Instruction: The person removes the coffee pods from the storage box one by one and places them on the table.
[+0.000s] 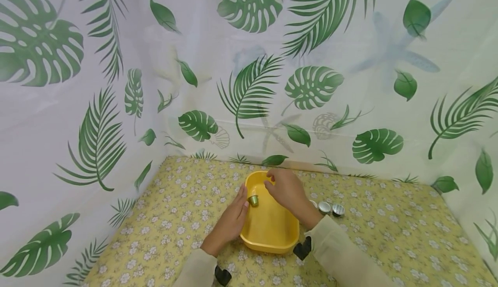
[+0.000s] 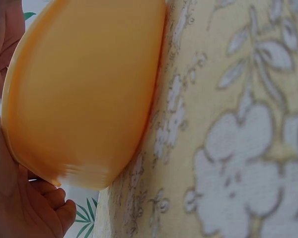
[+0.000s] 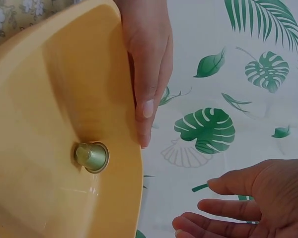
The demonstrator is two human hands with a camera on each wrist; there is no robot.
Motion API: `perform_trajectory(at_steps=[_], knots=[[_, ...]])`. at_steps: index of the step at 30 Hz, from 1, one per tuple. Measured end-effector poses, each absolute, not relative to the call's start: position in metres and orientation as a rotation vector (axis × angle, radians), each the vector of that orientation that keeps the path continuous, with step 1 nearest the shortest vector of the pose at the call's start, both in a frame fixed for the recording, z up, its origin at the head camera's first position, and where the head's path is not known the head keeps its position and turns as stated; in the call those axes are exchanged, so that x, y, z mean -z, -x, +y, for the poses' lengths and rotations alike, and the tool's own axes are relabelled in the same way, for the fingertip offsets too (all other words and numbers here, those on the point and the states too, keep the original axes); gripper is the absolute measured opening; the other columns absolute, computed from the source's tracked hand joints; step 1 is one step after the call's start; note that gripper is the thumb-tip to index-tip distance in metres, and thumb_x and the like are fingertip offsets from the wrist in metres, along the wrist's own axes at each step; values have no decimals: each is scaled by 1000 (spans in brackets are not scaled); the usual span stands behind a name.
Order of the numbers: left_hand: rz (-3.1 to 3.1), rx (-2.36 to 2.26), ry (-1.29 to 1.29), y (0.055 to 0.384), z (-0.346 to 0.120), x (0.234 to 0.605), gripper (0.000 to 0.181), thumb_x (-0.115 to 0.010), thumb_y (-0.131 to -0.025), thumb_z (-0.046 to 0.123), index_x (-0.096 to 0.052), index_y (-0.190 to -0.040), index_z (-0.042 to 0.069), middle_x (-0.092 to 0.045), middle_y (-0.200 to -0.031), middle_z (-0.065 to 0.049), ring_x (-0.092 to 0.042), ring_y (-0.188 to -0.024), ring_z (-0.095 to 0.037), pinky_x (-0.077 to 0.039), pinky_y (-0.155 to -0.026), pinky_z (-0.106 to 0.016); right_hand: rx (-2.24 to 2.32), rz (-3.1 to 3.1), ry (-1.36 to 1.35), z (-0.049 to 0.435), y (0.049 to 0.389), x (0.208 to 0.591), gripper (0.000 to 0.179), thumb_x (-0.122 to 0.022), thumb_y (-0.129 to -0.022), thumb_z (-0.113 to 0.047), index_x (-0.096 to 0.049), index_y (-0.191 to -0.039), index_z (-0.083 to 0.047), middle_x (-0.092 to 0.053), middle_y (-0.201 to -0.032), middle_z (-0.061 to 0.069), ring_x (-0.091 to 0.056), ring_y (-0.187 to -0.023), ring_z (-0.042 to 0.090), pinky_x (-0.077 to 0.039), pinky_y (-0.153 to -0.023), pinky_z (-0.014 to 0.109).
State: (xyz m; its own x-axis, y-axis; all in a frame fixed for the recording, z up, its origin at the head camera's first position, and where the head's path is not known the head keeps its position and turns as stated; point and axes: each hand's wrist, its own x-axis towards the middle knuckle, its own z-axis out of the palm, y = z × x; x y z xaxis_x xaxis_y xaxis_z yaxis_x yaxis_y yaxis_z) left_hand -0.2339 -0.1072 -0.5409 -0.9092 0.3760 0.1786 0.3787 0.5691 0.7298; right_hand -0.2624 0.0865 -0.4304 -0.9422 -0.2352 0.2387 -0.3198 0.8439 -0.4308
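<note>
A yellow plastic tub stands on the cloth, its walls flaring up to a rounded rim. Inside it, close to the left wall, lies one small green coffee capsule, tipped on its side. My left hand rests flat against the tub's outer left side, fingers fairly straight along the rim. Over the far right part of the tub hovers my right hand, its fingers loosely bent. In the right wrist view those fingers are spread apart with nothing between them.
Right of the tub, several silver-topped capsules sit in a row, one partly hidden by the right wrist. A yellow floral cloth covers the table. Leaf-print sheets hang behind and at both sides.
</note>
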Motion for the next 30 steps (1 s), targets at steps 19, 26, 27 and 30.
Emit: perform_trajectory(at_steps=[19, 26, 27, 30], knots=[[-2798, 1262, 656, 238, -107, 543, 56, -26, -114, 29, -12, -163, 5, 2, -169, -1, -13, -154, -23, -22, -122, -48, -594, -2891, -470, 70, 287, 452, 24, -76, -93, -19, -75, -111, -3, -74, -102, 10, -70, -90, 25, -60, -76, 41], [-2797, 1305, 656, 236, -107, 543, 56, -29, -114, 25, -11, -163, 5, 2, -169, 0, -12, -154, -24, -21, -122, -50, -555, -2943, -452, 68, 294, 464, 25, -76, -93, -21, -74, -110, -3, -73, -103, 9, -70, -92, 25, -59, -79, 41], [-2800, 1305, 654, 235, -107, 543, 56, -29, -114, 25, -11, -163, 6, 3, -169, 1, -12, -154, -23, -21, -122, -50, -553, -2949, -453, 68, 295, 465, 26, -76, -93, -21, -74, -111, -3, -73, -103, 9, -70, -92, 25, -60, -79, 41], [-2802, 1301, 641, 235, -107, 544, 55, -28, -114, 26, -11, -163, 6, 4, -169, 2, -12, -154, -22, -21, -122, -49, -557, -2963, -465, 67, 298, 466, 27, -75, -93, -21, -74, -112, -2, -73, -104, 10, -70, -93, 26, -60, -80, 42]])
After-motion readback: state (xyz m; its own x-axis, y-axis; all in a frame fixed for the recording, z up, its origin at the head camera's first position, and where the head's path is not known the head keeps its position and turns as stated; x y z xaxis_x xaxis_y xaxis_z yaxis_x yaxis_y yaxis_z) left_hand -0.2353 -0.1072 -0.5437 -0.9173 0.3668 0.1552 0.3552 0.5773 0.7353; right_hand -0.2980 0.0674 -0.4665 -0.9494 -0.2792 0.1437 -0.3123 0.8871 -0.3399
